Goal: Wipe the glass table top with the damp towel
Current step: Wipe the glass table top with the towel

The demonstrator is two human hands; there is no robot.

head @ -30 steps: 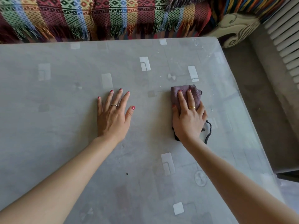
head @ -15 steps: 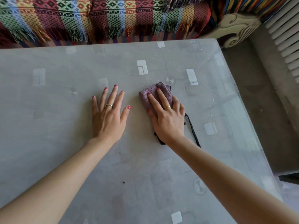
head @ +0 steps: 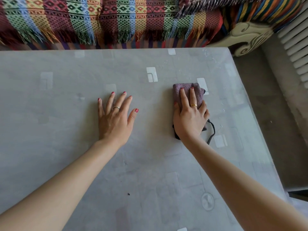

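On the right half of the glass table top (head: 66, 147), I see the folded purple towel (head: 188, 91) lying flat, its dark loop (head: 211, 132) trailing toward the near right. My right hand (head: 190, 120) presses it down, fingers together and flat, not curled around it. My left hand (head: 115, 119) lies well apart to the left, palm down, fingers spread on bare glass. Water droplets (head: 223, 110) bead near the right edge. A small dark speck (head: 128, 194) sits nearer me. Beyond the far edge hangs a fringed striped blanket (head: 100, 19).
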